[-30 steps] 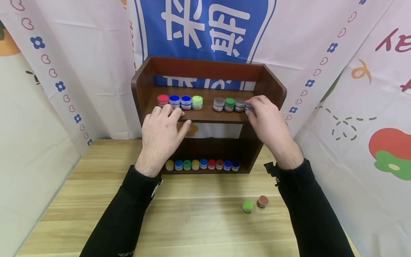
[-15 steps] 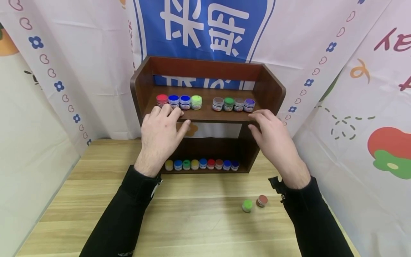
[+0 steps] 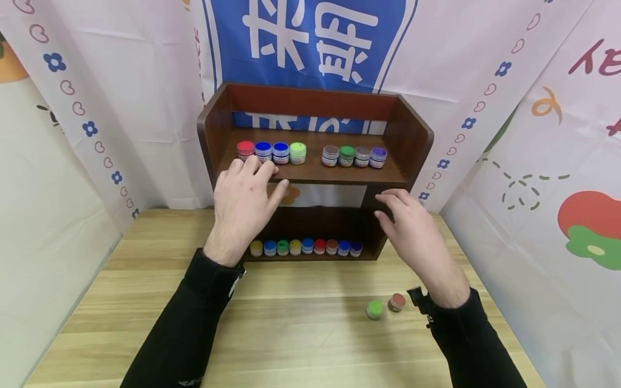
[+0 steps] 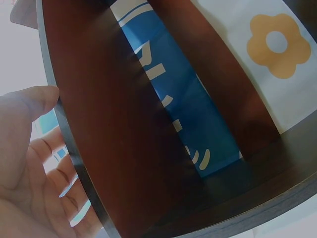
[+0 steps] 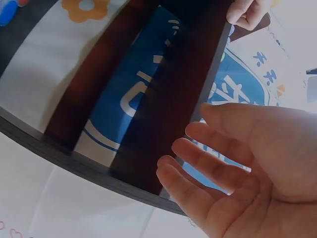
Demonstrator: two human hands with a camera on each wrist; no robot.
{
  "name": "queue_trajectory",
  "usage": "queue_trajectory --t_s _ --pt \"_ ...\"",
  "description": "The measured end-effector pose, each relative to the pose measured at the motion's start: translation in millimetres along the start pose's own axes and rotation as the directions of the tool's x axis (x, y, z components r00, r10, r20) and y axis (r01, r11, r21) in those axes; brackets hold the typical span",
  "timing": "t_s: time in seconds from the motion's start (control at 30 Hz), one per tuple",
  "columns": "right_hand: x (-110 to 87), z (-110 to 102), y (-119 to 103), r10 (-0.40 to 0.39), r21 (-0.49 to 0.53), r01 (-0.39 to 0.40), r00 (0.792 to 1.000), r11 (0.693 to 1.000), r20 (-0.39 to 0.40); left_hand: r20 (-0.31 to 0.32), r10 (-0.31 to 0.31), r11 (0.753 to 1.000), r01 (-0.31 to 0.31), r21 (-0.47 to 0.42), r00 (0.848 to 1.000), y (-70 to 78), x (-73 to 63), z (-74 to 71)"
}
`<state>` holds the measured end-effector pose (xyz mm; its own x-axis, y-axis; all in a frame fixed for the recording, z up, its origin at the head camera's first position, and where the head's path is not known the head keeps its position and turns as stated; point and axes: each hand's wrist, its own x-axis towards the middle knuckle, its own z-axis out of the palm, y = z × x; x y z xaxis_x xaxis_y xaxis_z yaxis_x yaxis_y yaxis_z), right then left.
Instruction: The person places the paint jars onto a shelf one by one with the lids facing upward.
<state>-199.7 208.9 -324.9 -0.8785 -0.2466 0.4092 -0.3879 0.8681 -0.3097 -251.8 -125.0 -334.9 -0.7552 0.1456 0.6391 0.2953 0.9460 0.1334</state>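
Observation:
My left hand [image 3: 245,207] rests at the front edge of the brown shelf unit's upper board [image 3: 335,173]. In the left wrist view its thumb [image 4: 47,96] touches the board's edge. Just beyond its fingertips stand small paint jars with a red lid [image 3: 245,149], blue lids [image 3: 281,153] and a lime-green lid [image 3: 298,153]. Farther right on that board are a green-lidded jar [image 3: 346,156], two greyish ones and a purple-lidded jar [image 3: 378,157]. My right hand [image 3: 412,231] hangs below and in front of these, fingers loosely bent and holding nothing.
Several jars with mixed lids [image 3: 295,248] line the lower shelf. On the wooden table [image 3: 291,323] a green-lidded jar [image 3: 374,310] and a brown-lidded jar [image 3: 397,302] stand near my right forearm. Printed cloth [image 3: 160,134] hangs behind and at both sides.
My right hand has let go of the purple-lidded jar at the right end of the upper row and has come down toward me. My left hand stays where it was.

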Motion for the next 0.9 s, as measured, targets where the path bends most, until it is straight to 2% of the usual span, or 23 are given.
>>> queue_trajectory --t_s 0.27,0.5,0.9 --pt "-14.4 12.7 10.5 0.022 -0.012 -0.022 0.999 1.0 0.038 0.003 -0.003 1.0 0.003 -0.002 1.0 0.0 0.0 0.5" --pt "-25.7 25.1 21.0 0.019 0.025 -0.022 0.994 0.999 0.11 0.0 -0.002 1.0 0.002 -0.005 1.0 0.1 -0.4 0.5" --pt "-41.4 47.9 29.8 -0.01 0.057 -0.006 0.962 0.998 0.274 -0.001 0.001 1.0 -0.001 0.001 1.0 -0.6 -0.2 0.8"
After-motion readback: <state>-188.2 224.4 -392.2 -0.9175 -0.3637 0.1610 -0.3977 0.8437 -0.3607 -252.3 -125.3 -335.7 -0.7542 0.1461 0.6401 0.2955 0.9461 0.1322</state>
